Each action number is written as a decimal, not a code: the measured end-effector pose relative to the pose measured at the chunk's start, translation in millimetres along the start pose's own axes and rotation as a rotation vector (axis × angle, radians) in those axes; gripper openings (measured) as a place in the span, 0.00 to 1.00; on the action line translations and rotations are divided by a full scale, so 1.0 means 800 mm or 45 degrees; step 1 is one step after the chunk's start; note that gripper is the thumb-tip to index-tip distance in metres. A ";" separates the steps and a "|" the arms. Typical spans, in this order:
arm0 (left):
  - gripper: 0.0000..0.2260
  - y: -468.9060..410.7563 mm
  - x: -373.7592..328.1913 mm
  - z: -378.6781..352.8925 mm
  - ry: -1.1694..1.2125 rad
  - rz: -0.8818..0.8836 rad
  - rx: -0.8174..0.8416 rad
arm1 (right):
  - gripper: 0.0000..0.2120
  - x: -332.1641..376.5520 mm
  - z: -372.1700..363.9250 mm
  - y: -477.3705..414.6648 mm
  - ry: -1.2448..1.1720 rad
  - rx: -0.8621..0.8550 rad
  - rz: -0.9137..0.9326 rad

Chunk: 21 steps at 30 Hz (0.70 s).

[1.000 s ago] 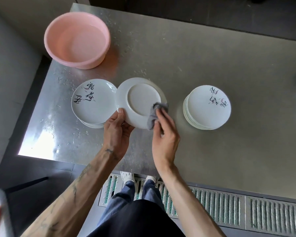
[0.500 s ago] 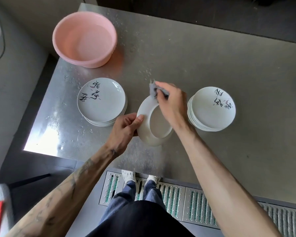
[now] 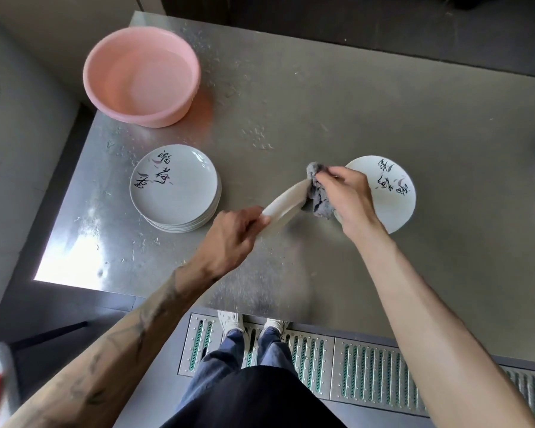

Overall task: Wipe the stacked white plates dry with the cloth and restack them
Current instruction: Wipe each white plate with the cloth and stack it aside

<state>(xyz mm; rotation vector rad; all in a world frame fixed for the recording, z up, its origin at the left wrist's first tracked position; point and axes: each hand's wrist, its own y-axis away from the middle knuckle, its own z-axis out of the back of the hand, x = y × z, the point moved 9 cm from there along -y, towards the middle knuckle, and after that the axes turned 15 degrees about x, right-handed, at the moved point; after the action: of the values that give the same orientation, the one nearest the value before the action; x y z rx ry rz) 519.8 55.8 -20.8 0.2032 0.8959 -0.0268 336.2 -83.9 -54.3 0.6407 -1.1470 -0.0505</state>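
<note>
Plate [image 3: 283,203], edge-on along the 8-to-2 o'clock line, is gripped at its near rim by the left hand [image 3: 232,239], the right hand [image 3: 348,196] pinching the cloth [image 3: 318,193] on its far rim, right stack [image 3: 393,193] just at 3 o'clock.

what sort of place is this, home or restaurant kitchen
Probably a restaurant kitchen's wash-up area: a stainless steel table, a metal drain grate set in the floor beside it, and a stack of matching printed white plates.
</note>
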 end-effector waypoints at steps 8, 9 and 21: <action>0.14 -0.029 -0.058 -0.040 -0.585 -0.255 0.137 | 0.11 -0.041 0.054 0.001 -0.371 0.031 -0.127; 0.15 -0.034 -0.061 -0.046 -0.596 -0.260 0.150 | 0.13 -0.046 0.065 0.003 -0.390 -0.035 -0.122; 0.48 -0.118 -0.027 -0.119 0.058 0.200 0.091 | 0.21 -0.115 0.166 0.024 -0.673 -0.524 0.061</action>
<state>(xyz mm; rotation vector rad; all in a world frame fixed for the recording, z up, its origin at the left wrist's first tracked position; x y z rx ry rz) 422.7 -20.5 -77.6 0.3412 0.9227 0.0918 176.9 -94.9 -87.6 0.2311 -1.6019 -0.4248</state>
